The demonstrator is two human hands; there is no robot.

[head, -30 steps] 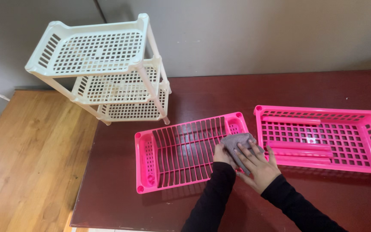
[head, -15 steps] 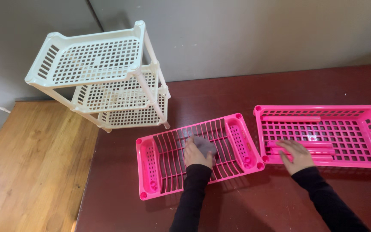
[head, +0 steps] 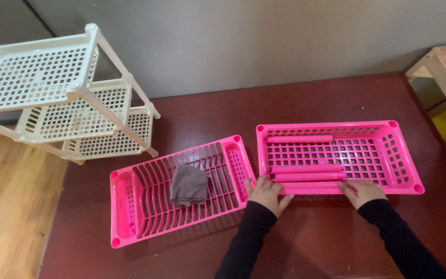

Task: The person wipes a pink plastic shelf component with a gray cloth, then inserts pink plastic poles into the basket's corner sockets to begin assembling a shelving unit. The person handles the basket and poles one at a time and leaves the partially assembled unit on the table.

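I see both hands on the near rim of the pink basket (head: 401, 155) at table's right: left hand (head: 267, 195) at its near-left corner, right hand (head: 362, 191) further along, fingers resting flat, gripping nothing. 3 pink tubes (head: 305, 169) lie inside. A grey cloth (head: 189, 184) sits in the pink rack (head: 122, 206) just left.

Cloth (head: 189, 184) in left tray (head: 130, 217) (right tray (head: 403, 160) just beside), rack (head: 73, 93) behind-left.

Long black sleeves on both arms (snug to wrists); bare hands.
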